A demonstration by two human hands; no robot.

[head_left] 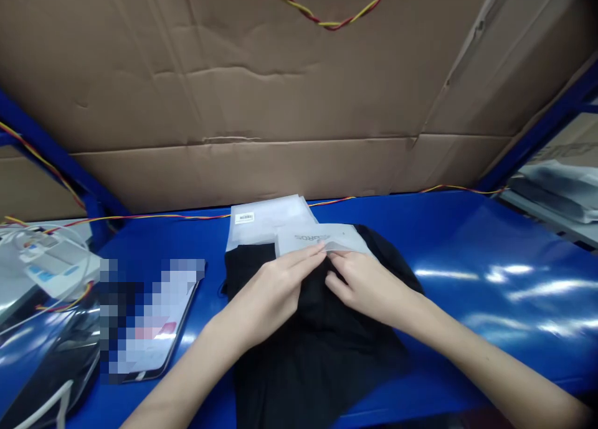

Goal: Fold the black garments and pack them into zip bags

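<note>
A black garment [303, 360] lies spread on the blue surface and hangs toward me. On its far part rests a frosted plastic bag [299, 239] with grey lettering, its near edge lifted. My left hand [283, 279] has its fingers pressed together at that edge, the thumb side hidden. From the other side, my right hand [352, 278] pinches the same edge, with its lower fingers curled over the black cloth. Both sets of fingertips nearly meet. Just behind are more frosted bags [268, 214], the top one bearing a barcode label [244, 217].
A phone [163, 329], partly pixelated, lies left of the garment. Farther left are a dark plastic-wrapped package [56, 354] and a white device [60, 267] with cables. Cardboard [299, 105] backs the blue shelf [467, 279]; a red-yellow twisted wire [159, 216] runs along it.
</note>
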